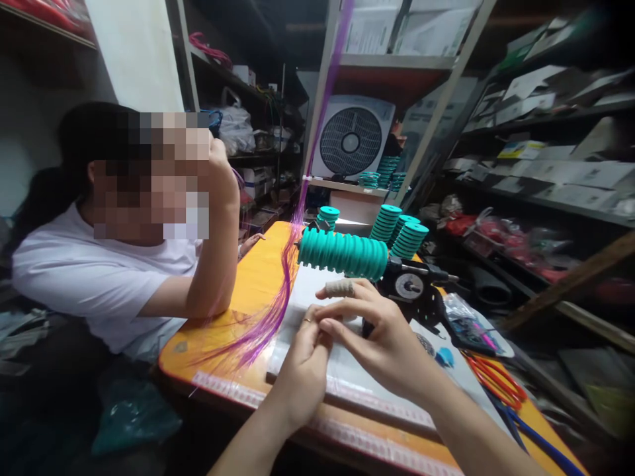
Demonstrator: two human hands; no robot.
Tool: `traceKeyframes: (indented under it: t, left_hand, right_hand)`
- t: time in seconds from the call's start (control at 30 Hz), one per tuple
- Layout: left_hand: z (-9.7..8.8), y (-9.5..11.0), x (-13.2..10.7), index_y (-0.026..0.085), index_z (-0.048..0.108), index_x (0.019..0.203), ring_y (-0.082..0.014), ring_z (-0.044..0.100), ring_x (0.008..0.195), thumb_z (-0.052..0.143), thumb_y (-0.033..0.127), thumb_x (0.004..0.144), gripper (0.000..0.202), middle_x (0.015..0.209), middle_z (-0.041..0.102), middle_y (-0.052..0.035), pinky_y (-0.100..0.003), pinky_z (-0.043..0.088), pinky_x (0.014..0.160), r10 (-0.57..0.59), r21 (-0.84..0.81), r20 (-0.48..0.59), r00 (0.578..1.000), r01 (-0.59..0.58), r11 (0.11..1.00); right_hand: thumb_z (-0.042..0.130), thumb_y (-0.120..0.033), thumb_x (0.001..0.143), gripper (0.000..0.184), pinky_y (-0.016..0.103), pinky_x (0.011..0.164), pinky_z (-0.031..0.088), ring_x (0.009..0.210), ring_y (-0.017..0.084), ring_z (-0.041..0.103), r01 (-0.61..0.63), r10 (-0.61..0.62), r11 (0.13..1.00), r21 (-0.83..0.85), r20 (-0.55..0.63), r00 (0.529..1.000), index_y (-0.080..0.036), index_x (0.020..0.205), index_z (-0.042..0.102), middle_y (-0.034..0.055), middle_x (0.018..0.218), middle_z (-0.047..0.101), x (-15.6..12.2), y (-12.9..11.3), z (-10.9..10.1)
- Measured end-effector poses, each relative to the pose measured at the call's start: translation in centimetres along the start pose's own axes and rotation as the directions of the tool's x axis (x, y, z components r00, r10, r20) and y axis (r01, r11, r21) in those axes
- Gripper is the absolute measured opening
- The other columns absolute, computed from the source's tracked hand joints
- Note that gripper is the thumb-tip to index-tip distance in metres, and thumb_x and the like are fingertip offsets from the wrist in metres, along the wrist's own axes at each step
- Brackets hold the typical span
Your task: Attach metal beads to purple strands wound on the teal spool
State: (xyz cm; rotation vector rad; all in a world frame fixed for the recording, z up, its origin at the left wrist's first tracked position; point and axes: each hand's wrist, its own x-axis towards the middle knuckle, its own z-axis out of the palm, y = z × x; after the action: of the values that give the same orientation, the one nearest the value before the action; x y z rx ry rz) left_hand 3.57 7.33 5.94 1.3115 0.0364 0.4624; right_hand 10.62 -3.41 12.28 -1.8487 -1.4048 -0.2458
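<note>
My left hand [305, 354] is closed in front of me, thumb and fingers pressed together. Against its fingertips my right hand [380, 324] pinches with thumb and finger; whatever lies between them is too small or hidden to make out. Grey tape wraps one finger of my right hand. Just beyond the hands, a ribbed teal green cylinder [342, 253] sits sideways on a black winding machine [411, 284] with a round dial. Long purple strands [270, 317] hang from above and spread over the orange table [262, 264], left of my hands.
A person [114, 264] in a white shirt leans an elbow on the table's left side. Teal ribbed spools [384, 225] stand behind the machine. Orange cable [496, 383] lies at right. A box fan [352, 139] and loaded shelves [555, 172] stand beyond.
</note>
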Motion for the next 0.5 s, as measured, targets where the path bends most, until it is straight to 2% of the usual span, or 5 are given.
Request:
traceKeyframes:
  t: [0.1,0.2,0.4,0.5]
  left_hand:
    - [0.1,0.7,-0.5,0.020,0.061,0.112,-0.0103,0.050,0.069,0.047,0.039,0.094,0.030,0.084,0.054,-0.0015,-0.023,0.047,0.068,-0.058,-0.029,0.086,0.995,0.061,0.998]
    - [0.0,1.0,-1.0,0.020,0.056,0.112,-0.0068,0.042,0.052,0.047,0.043,0.093,0.031,0.066,0.038,0.0053,-0.022,0.042,0.053,-0.145,-0.080,0.179,0.973,0.161,0.984]
    - [-0.1,1.1,-1.4,0.018,0.053,0.100,-0.0039,0.030,0.044,0.047,0.040,0.094,0.024,0.057,0.026,0.0090,-0.019,0.036,0.046,-0.158,-0.225,0.201,0.967,0.202,0.953]
    - [-0.3,0.9,-1.1,0.018,0.051,0.099,-0.0034,0.031,0.042,0.049,0.039,0.093,0.022,0.055,0.028,0.0098,-0.017,0.031,0.044,-0.165,-0.213,0.170,0.972,0.199,0.957]
  right_hand:
    - [0.061,-0.020,0.087,0.012,0.033,0.082,0.051,0.097,0.017,0.060,-0.007,0.008,0.995,0.103,-0.013,1.000,-0.022,0.082,0.071,0.0042,0.098,0.069,0.2,-0.2,-0.3]
    - [0.061,-0.023,0.088,0.011,0.033,0.081,0.051,0.096,0.017,0.060,-0.001,0.003,0.995,0.097,-0.021,1.000,-0.023,0.084,0.072,0.0037,0.097,0.070,-0.1,0.0,-0.7]
    - [0.062,-0.024,0.088,0.009,0.034,0.079,0.049,0.091,0.017,0.058,0.045,-0.055,0.989,-0.138,-0.072,0.996,-0.023,0.083,0.070,0.0016,0.091,0.071,-0.5,0.2,-1.5]
    - [0.058,-0.022,0.090,0.011,0.036,0.082,0.045,0.097,0.018,0.056,0.122,-0.138,0.947,-0.297,-0.033,0.990,-0.022,0.084,0.067,0.0014,0.091,0.070,-0.4,-0.1,-2.0]
